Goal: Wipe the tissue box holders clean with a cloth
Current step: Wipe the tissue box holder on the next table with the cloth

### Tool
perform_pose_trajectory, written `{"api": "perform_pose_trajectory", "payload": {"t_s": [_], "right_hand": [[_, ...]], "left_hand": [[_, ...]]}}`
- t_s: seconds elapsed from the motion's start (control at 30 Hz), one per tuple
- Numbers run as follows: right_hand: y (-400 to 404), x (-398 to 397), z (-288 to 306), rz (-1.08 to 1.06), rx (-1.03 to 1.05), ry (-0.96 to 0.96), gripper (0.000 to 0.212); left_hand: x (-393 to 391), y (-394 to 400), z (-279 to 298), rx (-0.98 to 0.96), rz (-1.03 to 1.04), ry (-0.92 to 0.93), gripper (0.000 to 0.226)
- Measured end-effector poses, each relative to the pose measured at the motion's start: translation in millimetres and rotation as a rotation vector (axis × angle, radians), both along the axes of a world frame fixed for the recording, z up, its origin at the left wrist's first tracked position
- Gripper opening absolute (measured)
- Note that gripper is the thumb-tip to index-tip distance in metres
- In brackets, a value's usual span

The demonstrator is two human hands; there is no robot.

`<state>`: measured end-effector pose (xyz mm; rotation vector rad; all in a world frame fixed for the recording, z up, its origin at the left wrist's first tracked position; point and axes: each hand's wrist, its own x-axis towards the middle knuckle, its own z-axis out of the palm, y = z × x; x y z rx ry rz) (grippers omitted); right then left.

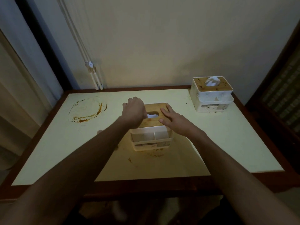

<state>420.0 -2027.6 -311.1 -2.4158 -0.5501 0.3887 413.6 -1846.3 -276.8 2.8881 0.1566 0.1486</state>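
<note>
A white tissue box holder (151,141) with a wooden lid (155,107) stands mid-table, its front compartments speckled with brown. White tissue (153,116) shows in the lid's slot. My left hand (134,111) covers the lid's left end with its fingers curled over it, gripping there; what lies under the palm is hidden. My right hand (172,118) rests flat on the lid's right side with straight fingers. A second holder (211,98), stained and with tissue poking out of its top, stands at the back right corner. No cloth is in view.
The pale table top (227,143) has a dark wooden rim. A brown ring stain (88,112) marks its left side and smears (154,154) lie in front of the near holder. Blind cords (95,78) hang at the wall; a dark bookshelf (284,95) stands right.
</note>
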Motion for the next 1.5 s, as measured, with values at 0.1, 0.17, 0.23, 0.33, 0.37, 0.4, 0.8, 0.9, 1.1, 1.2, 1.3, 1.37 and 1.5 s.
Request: {"api": "perform_pose_trajectory", "payload": {"t_s": [0.1, 0.17, 0.23, 0.33, 0.37, 0.4, 0.8, 0.9, 1.1, 1.2, 1.3, 1.37, 1.5], "right_hand": [[0.4, 0.7, -1.8, 0.001, 0.003, 0.001, 0.061], [0.9, 1.0, -2.5, 0.003, 0.005, 0.003, 0.061], [0.7, 0.9, -2.5, -0.001, 0.012, 0.008, 0.061], [0.4, 0.9, -1.2, -0.003, 0.015, 0.012, 0.061], [0.5, 1.1, -1.0, -0.002, 0.012, 0.014, 0.061], [0.4, 0.7, -0.7, -0.002, 0.008, 0.015, 0.061], [1.3, -1.7, 1.9, -0.011, -0.022, 0.024, 0.061], [1.5, -2.4, 2.7, -0.008, -0.03, 0.024, 0.061], [2.1, -2.8, 2.2, -0.012, -0.023, 0.03, 0.061], [1.7, -3.3, 1.6, -0.014, -0.01, 0.027, 0.061], [1.5, -6.6, 0.5, -0.03, 0.027, 0.01, 0.06], [1.5, -10.8, -0.1, -0.058, 0.079, -0.018, 0.06], [5.4, -19.3, -2.0, -0.161, 0.125, -0.133, 0.061]], "left_hand": [[0.6, 2.6, -4.1, -0.089, 0.004, 0.008, 0.015], [-0.3, 4.0, -4.9, -0.12, 0.0, 0.005, 0.013], [-2.1, 5.5, -3.7, -0.128, -0.02, -0.014, 0.012], [-6.6, 7.7, 1.2, -0.099, -0.086, -0.057, 0.013], [-7.5, 8.6, 3.1, -0.091, -0.104, -0.073, 0.013], [-7.7, 10.4, 4.6, -0.091, -0.118, -0.091, 0.014], [-4.9, 27.9, 23.2, -0.089, -0.201, -0.219, 0.01], [-5.8, 27.4, 26.8, -0.084, -0.19, -0.174, 0.013], [-8.4, 28.5, 32.9, -0.143, -0.2, -0.1, 0.027], [-11.8, 27.6, 38.1, -0.17, -0.202, -0.153, 0.025], [-26.3, 28.3, 38.8, -0.337, -0.088, -0.296, 0.024], [-42.8, 30.3, 27.5, -0.488, 0.057, -0.333, 0.026], [-76.0, 38.1, -13.8, -0.725, 0.256, -0.073, 0.059]]}}
